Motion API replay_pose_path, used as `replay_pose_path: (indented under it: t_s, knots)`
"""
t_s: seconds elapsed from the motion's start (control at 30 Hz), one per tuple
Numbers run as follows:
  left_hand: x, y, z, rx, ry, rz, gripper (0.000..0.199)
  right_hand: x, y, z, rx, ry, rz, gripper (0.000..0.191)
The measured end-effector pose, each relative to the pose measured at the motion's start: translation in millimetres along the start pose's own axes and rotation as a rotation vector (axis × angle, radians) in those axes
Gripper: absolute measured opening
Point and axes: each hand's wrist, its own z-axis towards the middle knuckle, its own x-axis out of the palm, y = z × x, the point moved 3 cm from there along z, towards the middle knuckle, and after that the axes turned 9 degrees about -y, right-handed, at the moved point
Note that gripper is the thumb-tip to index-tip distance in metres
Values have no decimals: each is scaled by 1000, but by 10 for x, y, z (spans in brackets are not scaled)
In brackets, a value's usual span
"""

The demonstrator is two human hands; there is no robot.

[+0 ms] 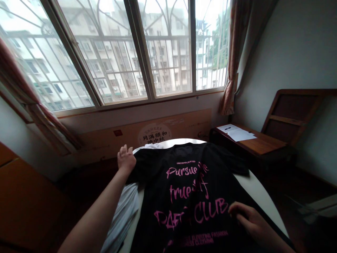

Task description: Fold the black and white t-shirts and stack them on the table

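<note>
A black T-shirt (pixel 184 189) with pink lettering lies spread, back side up, on a round white table (pixel 256 186). Its collar points toward the window, and a crease runs through the printed words. My left hand (pixel 126 159) is at the shirt's left sleeve, fingers stretched up and slightly apart. Low on the right side of the shirt, my right hand (pixel 246 218) has its fingers curled toward the thumb against the fabric. The fingertips there are partly hidden. White cloth (pixel 122 211) lies beneath the shirt's left side, hanging at the table's edge.
Behind the table, a long printed cardboard panel (pixel 184 123) leans below the barred window (pixel 168 52). To the right stands a low wooden table (pixel 268 144) with papers (pixel 238 133) and a pen. Tied curtains (pixel 229 95) hang beside the window. An orange-brown cabinet (pixel 23 196) is at left.
</note>
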Motion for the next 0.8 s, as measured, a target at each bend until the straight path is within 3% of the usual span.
replay_pose_path:
  t_s: [0.07,0.13,0.23,0.37,0.43,0.53,0.6,0.67,0.73,0.8]
  knots:
    - [127,-234,-166,207,51,110,53,-10,3,4,-2,12,-9,24]
    - [289,-366,-318,289,172,234,62,-15,13,8,-2,7,-15,24]
    - [474,-351,-422,199,312,325,71,7,36,0,11,-22,3,24]
    - [534,-250,-357,154,334,357,72,40,51,-24,91,-31,67,25]
    - [512,-260,-309,128,364,363,71,-54,37,26,142,-34,115,26]
    - [410,-453,-300,111,308,379,71,-511,-30,290,165,-240,216,33]
    - [321,-730,-388,187,233,363,70,-979,-116,573,160,-497,281,36]
    - [260,-1091,-584,309,237,287,70,-1427,-244,879,217,-722,287,34]
    - [243,-1469,-872,425,333,166,71,-1722,-414,1154,405,-803,274,35]
    - [262,-1800,-1199,530,464,32,70,-1825,-578,1366,575,-737,289,35]
